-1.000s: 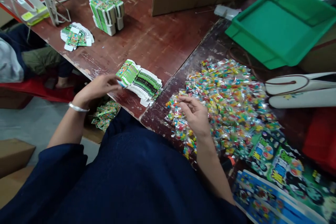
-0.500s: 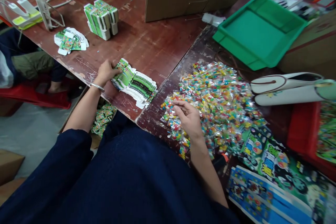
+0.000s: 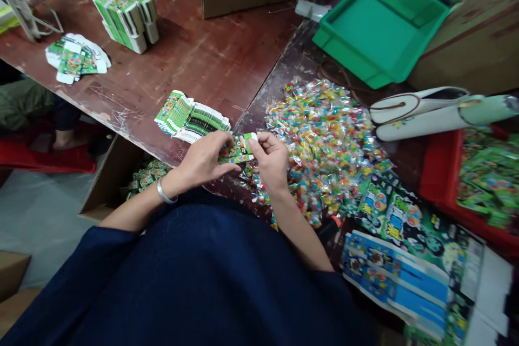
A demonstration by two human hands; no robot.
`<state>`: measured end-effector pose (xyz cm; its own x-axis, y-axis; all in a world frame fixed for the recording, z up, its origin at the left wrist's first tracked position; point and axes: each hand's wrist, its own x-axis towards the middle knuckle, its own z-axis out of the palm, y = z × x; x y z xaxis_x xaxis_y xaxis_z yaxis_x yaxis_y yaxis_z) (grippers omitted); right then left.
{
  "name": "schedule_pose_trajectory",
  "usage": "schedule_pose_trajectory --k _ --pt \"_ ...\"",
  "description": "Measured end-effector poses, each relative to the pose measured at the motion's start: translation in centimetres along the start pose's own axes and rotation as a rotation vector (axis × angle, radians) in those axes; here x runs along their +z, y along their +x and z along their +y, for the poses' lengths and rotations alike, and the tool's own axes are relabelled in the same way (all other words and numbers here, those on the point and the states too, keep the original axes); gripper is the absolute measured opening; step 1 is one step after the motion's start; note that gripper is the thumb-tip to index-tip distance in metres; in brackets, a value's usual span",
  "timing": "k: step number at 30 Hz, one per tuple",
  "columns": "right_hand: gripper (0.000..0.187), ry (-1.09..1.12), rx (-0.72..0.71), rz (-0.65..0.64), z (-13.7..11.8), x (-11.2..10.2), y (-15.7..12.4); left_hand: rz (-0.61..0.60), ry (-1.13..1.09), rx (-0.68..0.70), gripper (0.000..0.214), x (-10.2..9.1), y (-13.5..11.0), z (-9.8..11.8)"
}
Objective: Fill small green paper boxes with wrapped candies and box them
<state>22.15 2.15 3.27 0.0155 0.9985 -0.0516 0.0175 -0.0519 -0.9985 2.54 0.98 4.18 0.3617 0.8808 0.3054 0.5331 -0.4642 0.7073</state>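
Note:
Between my two hands, over the table's front edge, is a small green printed carton point(image 3: 242, 146). My left hand point(image 3: 203, 161) grips its left side, thumb along the lower edge. My right hand point(image 3: 273, 163) pinches the white-flapped right end; whether a sweet packet is also in those fingers I cannot tell. Just beyond my left hand lies a fanned row of flat green cartons point(image 3: 198, 119). A heap of clear packets of colourful sweets point(image 3: 320, 140) spreads beside my right hand.
Stacked carton bundles point(image 3: 125, 16) and a loose carton pile point(image 3: 77, 59) lie further left. A green tray point(image 3: 381, 27), white pouch point(image 3: 425, 119) and red bin point(image 3: 441, 167) are at the right. An open cardboard box point(image 3: 107, 184) of green packets stands below the table edge.
My left hand has brought a carton from the fanned row over to the right. My right hand has moved from the sweets heap to the carton's end. The view has shifted.

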Motion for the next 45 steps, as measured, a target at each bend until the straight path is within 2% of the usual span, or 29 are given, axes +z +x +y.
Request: schedule_pose_trajectory --k 2,4,7,10,13,15,17,20,21,25,27,29,31,34,40,42,45 --pt "0.031 0.009 -0.014 0.049 0.6 -0.3 -0.5 -0.005 -0.005 -0.035 0.052 0.8 -0.1 0.2" --pt "0.036 0.005 -0.037 0.048 0.9 -0.7 -1.1 -0.034 -0.145 -0.11 0.062 1.2 0.1 0.1" --pt "0.046 -0.085 -0.124 -0.08 0.9 -1.2 -2.1 -0.158 -0.563 -0.229 0.06 1.2 0.6 -0.2" --pt "0.044 -0.147 -0.171 -0.229 0.4 -1.8 -2.3 -0.29 -0.894 -0.34 0.049 0.8 0.8 -0.7" --pt "0.036 -0.132 -0.15 -0.312 -0.3 -2.4 -1.6 -0.378 -0.98 -0.414 0.047 0.4 0.7 -1.1" --pt "0.04 -0.14 -0.121 -0.379 -0.8 -2.6 -1.1 -0.405 -0.957 -0.413 0.045 0.3 0.6 -1.1" --pt "0.041 -0.126 -0.108 -0.328 -1.1 -2.7 -0.9 -0.379 -0.953 -0.411 0.04 0.3 0.6 -1.0" --pt "0.038 -0.067 -0.152 -0.052 -0.8 -2.4 -1.0 -0.237 -1.036 -0.482 0.037 1.0 0.7 -0.8" --pt "0.039 -0.059 -0.158 -0.004 -0.6 -2.2 -1.2 -0.167 -1.058 -0.508 0.037 1.4 0.8 -0.8" --pt "0.032 -0.133 -0.101 0.004 0.8 -0.9 -2.2 0.104 -0.97 -0.508 0.036 3.3 0.8 -0.3" --pt "0.032 -0.172 -0.082 0.076 1.3 -0.2 -2.6 0.216 -0.853 -0.472 0.036 4.0 0.6 0.0" --pt "0.028 -0.164 -0.093 0.142 1.7 0.3 -2.8 0.288 -0.744 -0.424 0.045 4.3 0.3 0.4" --pt "0.031 -0.148 -0.14 0.181 1.9 0.5 -2.7 0.292 -0.699 -0.365 0.056 4.4 0.1 0.5" --pt "0.038 -0.187 -0.225 0.189 2.2 0.4 -2.6 0.196 -0.729 -0.324 0.052 4.1 0.0 0.2" --pt "0.022 -0.246 -0.258 0.106 2.3 -0.1 -2.0 -0.032 -0.82 -0.326 0.041 3.3 0.2 -1.0" --pt "0.021 -0.233 -0.282 0.08 2.1 -0.1 -1.8 -0.032 -0.823 -0.331 0.042 3.3 0.2 -1.0" --pt "0.017 -0.11 -0.261 0.063 1.7 0.0 -1.4 0.054 -0.868 -0.363 0.05 3.4 0.3 -0.9"
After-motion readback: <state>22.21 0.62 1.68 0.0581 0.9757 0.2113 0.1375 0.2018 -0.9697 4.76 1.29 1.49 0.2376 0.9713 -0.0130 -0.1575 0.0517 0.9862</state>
